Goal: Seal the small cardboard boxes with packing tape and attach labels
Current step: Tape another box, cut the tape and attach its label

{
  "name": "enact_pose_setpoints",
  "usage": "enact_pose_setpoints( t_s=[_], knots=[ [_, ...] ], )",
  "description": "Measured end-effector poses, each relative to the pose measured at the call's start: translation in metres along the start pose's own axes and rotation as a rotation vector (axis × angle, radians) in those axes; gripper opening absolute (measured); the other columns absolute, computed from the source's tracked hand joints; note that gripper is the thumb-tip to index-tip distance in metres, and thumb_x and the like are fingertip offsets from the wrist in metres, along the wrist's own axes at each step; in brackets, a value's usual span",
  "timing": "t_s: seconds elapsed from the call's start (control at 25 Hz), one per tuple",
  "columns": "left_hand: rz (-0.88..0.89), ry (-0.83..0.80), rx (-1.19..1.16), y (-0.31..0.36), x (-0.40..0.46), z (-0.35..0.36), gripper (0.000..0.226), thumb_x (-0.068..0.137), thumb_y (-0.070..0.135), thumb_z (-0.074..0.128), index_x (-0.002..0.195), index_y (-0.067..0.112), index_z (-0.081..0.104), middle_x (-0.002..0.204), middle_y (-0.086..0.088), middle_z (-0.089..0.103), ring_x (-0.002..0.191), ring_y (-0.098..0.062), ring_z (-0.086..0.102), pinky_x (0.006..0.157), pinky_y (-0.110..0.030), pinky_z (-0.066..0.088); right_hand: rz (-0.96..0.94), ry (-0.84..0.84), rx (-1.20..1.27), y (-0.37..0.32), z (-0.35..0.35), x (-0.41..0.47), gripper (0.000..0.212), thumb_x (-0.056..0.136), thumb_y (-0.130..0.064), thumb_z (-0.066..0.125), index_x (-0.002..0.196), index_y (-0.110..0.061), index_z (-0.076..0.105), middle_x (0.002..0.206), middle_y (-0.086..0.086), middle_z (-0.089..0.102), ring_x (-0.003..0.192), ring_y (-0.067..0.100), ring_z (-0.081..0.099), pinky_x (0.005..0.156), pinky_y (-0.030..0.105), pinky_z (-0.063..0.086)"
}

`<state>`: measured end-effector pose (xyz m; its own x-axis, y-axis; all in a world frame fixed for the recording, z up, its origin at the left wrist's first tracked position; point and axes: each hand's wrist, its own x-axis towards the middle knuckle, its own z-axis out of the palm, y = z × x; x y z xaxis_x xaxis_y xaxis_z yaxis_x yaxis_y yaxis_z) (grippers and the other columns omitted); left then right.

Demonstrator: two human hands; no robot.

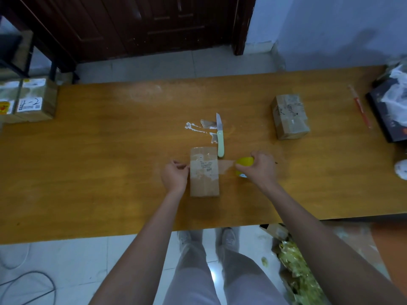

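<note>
Worn on the head, looking forward and steeply down over the near edge of the wooden table (pixel 110 172), wide-angle with bent edges. Set close enough above the table to take in its full depth, with the floor and feet on its near side and a dark wooden door (pixel 136 25) beyond its far edge. Only one view, nothing shared.

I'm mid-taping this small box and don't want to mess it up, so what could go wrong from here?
1. The tape strip is stretched across the box between the left hand and the yellow roll in the right hand; slack could wrinkle it or stick it crooked.
2. The open knife lies just beyond the box, blade bared; a blind reach to cut risks a nick.
</note>
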<state>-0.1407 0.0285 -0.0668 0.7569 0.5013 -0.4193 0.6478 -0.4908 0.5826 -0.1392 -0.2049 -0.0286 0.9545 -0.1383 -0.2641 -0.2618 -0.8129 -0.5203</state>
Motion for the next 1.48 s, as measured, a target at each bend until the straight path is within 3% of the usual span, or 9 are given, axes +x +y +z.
enact_pose_setpoints(
  t_s=[0.28,0.4,0.56,0.64,0.72,0.92,1.12,1.28,1.48],
  knots=[
    [0.27,0.267,0.002,0.002,-0.031,-0.004,0.034,0.091,0.023,0.064,0.119,0.008,0.055,0.109,-0.004,0.061,0.098,-0.019,0.058,0.076,-0.026,0.045,-0.017,0.008,0.008,0.007,0.001,0.0,0.045,0.07,-0.043,0.075,0.058,-0.019,0.04,0.061,-0.002,0.043,0.075,0.027,0.053,0.054,0.029,0.028],
    [0.288,0.083,0.093,0.007,-0.054,0.016,0.054,0.088,0.044,0.06,0.127,0.009,0.05,0.116,-0.004,0.058,0.105,-0.021,0.058,0.088,-0.038,0.053,-0.028,0.026,-0.001,0.01,0.001,0.002,0.041,0.07,-0.044,0.076,0.062,-0.016,0.047,0.063,-0.002,0.046,0.076,0.026,0.055,0.055,0.028,0.029],
    [0.231,-0.041,0.312,0.008,-0.073,0.042,0.116,0.07,0.062,0.072,0.148,-0.003,0.017,0.142,-0.018,0.04,0.129,-0.033,0.042,0.105,-0.041,0.041,-0.059,0.028,0.005,0.015,-0.002,0.006,0.047,0.071,-0.054,0.076,0.079,-0.012,0.057,0.076,0.003,0.055,0.082,0.026,0.055,0.06,0.031,0.035],
    [0.202,-0.041,0.344,0.009,-0.074,0.046,0.129,0.064,0.061,0.077,0.15,-0.003,0.006,0.145,-0.02,0.034,0.131,-0.034,0.038,0.105,-0.039,0.039,-0.057,-0.035,0.005,0.019,-0.011,0.007,0.058,0.066,-0.061,0.077,0.085,-0.012,0.052,0.079,0.003,0.053,0.077,0.022,0.053,0.057,0.033,0.036],
    [0.191,-0.018,0.361,0.011,-0.075,0.047,0.126,0.063,0.057,0.078,0.15,-0.001,0.007,0.141,-0.019,0.036,0.127,-0.035,0.04,0.101,-0.04,0.04,-0.11,-0.119,-0.046,0.023,-0.022,0.005,0.065,0.059,-0.058,0.083,0.091,-0.014,0.046,0.086,0.0,0.05,0.083,0.02,0.05,0.059,0.032,0.035],
    [0.154,0.022,0.131,0.013,-0.072,0.025,0.118,0.063,0.053,0.08,0.15,0.002,0.018,0.135,-0.017,0.044,0.122,-0.033,0.047,0.097,-0.041,0.047,-0.311,-0.062,-0.151,0.023,-0.033,0.002,0.04,0.07,-0.001,0.07,0.098,-0.011,0.044,0.097,0.01,0.05,0.096,0.033,0.051,0.064,0.031,0.032],
    [0.157,0.079,0.026,0.02,-0.065,0.001,0.105,0.059,0.055,0.083,0.137,0.003,0.038,0.126,-0.013,0.055,0.115,-0.03,0.055,0.091,-0.042,0.053,-0.419,-0.005,-0.196,-0.003,-0.043,-0.002,0.034,0.072,-0.002,0.065,0.093,-0.015,0.041,0.092,0.005,0.048,0.08,0.027,0.05,0.056,0.033,0.034],
    [0.113,0.085,-0.125,0.025,-0.055,-0.017,0.092,0.058,0.052,0.084,0.13,0.007,0.048,0.121,-0.009,0.06,0.11,-0.028,0.059,0.089,-0.039,0.054,-0.359,0.209,-0.603,-0.01,-0.061,0.005,0.038,0.07,0.01,0.063,0.101,-0.007,0.049,0.095,0.011,0.05,0.083,0.031,0.051,0.065,0.038,0.035],
    [-0.041,-0.09,-0.481,0.021,-0.048,-0.031,0.082,0.057,0.041,0.087,0.125,0.013,0.051,0.116,-0.006,0.063,0.098,-0.024,0.065,0.077,-0.044,0.06,-0.363,0.131,-0.564,-0.006,-0.08,0.015,0.034,0.073,0.015,0.053,0.101,-0.004,0.05,0.098,0.014,0.051,0.083,0.032,0.051,0.064,0.039,0.038]
  ],
)
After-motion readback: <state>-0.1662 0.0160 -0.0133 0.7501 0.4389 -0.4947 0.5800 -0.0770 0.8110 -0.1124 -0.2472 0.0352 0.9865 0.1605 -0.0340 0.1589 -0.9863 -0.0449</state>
